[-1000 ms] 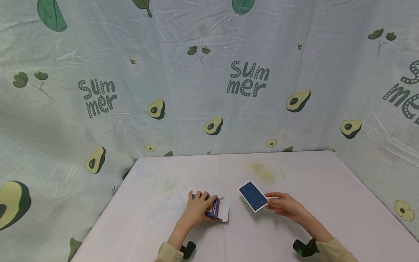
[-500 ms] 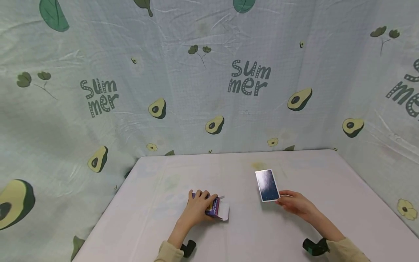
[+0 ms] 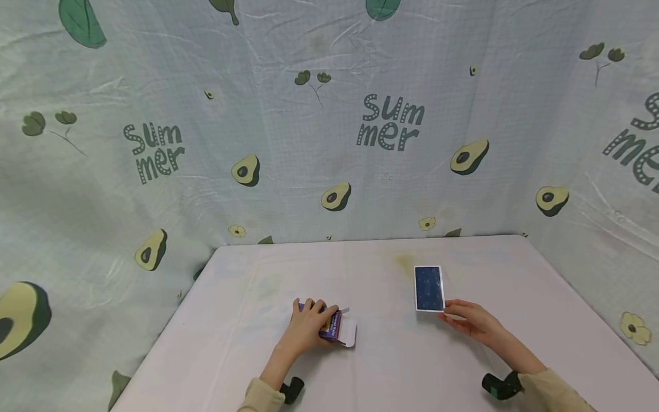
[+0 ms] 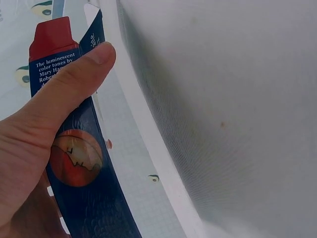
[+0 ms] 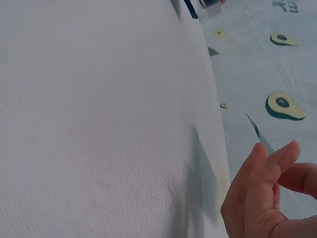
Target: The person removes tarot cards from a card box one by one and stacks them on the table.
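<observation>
My left hand (image 3: 301,332) grips a dark blue and purple card box (image 3: 332,325) left of the table's middle. The box's end flap (image 3: 348,332) hangs out, white, toward the right. Seen from the left wrist, my thumb lies across the box, which bears a round face picture (image 4: 77,157), white lettering and a red tab (image 4: 53,34). With its fingertips, my right hand (image 3: 476,323) pinches a dark blue card (image 3: 429,289) with a white border by its lower right corner. In the right wrist view that card (image 5: 254,126) shows nearly edge-on beyond the fingers.
A pale cloth covers the table (image 3: 386,372). Behind and beside it hangs a curtain (image 3: 288,126) printed with avocados, leaves and lettering. Each wrist carries a black camera, such as the right wrist camera (image 3: 501,386).
My right hand has moved to the right, and the card has turned from a slant to nearly upright in the head view. My left hand and the box have stayed almost in place.
</observation>
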Demonstrator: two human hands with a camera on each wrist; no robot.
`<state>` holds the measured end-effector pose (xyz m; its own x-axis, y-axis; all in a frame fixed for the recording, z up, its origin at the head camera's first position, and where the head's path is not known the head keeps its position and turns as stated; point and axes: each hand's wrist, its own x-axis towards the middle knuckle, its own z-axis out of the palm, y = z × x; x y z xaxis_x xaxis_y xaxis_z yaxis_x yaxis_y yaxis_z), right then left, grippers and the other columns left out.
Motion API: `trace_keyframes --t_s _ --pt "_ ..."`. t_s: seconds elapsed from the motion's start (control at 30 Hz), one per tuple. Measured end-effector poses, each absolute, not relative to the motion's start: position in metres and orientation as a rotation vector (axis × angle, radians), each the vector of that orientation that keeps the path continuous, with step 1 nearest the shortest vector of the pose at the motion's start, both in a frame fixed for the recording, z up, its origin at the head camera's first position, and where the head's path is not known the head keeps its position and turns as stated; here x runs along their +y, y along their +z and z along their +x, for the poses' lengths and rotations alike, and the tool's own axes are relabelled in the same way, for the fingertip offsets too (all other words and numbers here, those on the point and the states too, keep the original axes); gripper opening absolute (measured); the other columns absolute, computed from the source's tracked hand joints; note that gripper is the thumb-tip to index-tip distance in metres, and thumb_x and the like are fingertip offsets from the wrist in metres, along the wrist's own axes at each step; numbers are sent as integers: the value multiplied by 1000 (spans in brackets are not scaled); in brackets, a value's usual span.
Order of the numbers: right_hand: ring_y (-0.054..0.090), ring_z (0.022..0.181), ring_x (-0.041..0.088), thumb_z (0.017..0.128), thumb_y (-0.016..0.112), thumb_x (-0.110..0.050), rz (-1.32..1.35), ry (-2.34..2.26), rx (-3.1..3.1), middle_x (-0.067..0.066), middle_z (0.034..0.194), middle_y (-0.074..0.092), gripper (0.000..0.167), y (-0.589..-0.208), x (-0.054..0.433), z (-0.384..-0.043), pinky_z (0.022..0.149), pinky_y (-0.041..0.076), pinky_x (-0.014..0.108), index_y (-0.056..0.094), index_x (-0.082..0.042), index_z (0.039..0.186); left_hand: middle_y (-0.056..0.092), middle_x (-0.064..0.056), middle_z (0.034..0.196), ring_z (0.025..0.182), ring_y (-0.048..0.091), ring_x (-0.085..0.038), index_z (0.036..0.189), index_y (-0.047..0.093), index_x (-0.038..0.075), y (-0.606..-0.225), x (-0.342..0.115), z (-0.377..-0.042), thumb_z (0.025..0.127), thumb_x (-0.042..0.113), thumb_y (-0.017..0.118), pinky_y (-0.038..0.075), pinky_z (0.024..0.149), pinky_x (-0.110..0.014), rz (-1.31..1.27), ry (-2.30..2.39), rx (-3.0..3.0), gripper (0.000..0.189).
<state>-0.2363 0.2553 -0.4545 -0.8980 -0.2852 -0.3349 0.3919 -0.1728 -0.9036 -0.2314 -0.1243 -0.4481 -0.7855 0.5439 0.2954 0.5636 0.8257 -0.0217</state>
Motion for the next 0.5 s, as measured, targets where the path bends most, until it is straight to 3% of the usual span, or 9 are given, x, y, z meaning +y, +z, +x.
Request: trace_keyframes --t_s 0.23,0.37,0.5 --pt "63 78 8 88 52 -8 203 -2087 1709 0 84 65 29 -455 255 -243 68 49 16 48 3 114 55 -5 101 93 48 -25 119 52 21 -449 -125 -232 55 42 80 32 85 -60 -856 -104 -2712 72" --pt "64 77 8 88 52 -7 233 -2060 1758 -1 81 65 45 -455 254 -248 67 49 15 34 10 126 55 -5 102 93 48 -25 118 52 20 -449 -125 -233 55 42 81 32 85 -60 -857 -103 -2706 73" --pt "64 76 8 87 53 -6 248 -2045 1765 -1 80 65 46 -456 252 -254 67 50 16 33 11 126 55 -5 102 94 49 -25 119 52 21 -449 -124 -234 55 42 80 32 85 -60 -850 -98 -2716 73"
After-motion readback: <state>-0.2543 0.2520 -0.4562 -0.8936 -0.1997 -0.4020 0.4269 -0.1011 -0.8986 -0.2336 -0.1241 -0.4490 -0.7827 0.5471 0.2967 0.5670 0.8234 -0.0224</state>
